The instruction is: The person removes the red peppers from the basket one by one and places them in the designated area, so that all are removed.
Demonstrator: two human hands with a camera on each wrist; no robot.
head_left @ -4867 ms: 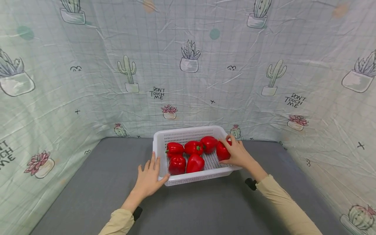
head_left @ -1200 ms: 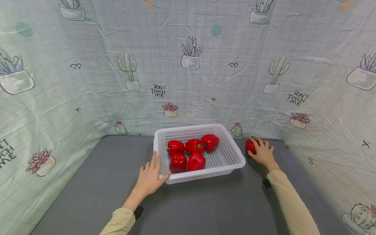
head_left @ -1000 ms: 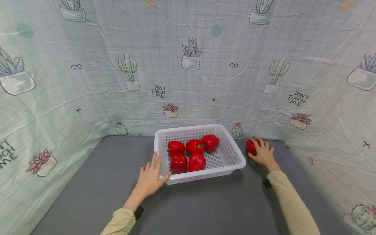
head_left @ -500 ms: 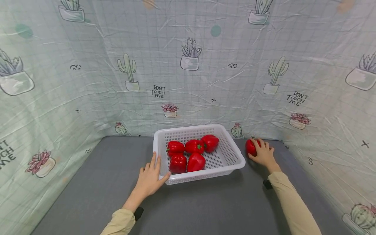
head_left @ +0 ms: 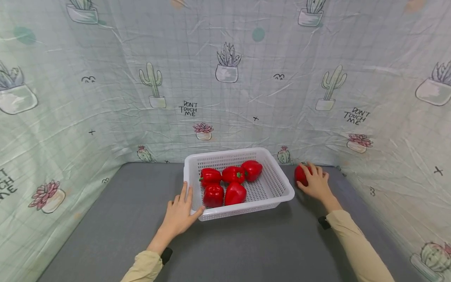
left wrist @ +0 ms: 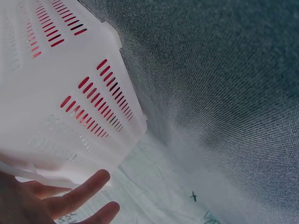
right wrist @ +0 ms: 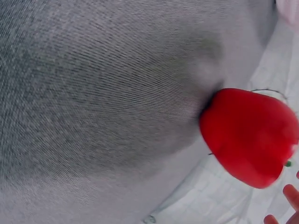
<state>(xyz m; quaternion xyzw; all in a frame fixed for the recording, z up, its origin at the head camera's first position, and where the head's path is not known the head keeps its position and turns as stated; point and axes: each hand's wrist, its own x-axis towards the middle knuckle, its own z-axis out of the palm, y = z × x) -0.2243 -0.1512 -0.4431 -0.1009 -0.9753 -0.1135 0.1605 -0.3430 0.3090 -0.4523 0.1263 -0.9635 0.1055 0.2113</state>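
Observation:
A white slotted plastic basket [head_left: 246, 206] stands at the back middle of the grey table. Several red bell peppers [head_left: 235, 194] lie inside it, towards the left and middle. My left hand [head_left: 179, 214] rests on the basket's left front corner, fingers spread along the rim. Its fingers [left wrist: 77, 193] show beyond the basket wall in the left wrist view. Right of the basket, one more red bell pepper [right wrist: 250, 135] sits on the table. Over it is my right hand [head_left: 316, 184]. In the right wrist view its fingertips [right wrist: 290, 193] are spread and apart from the pepper.
A cloth [head_left: 225, 109] printed with cacti hangs behind the table and along both sides. The grey table [head_left: 246, 250] stretches in front of the basket. Each wrist wears a black strap.
My right hand has carried a bell pepper out of the basket to the table on its right. Lately its fingers have lifted slightly off the pepper. My left hand stays at the rim.

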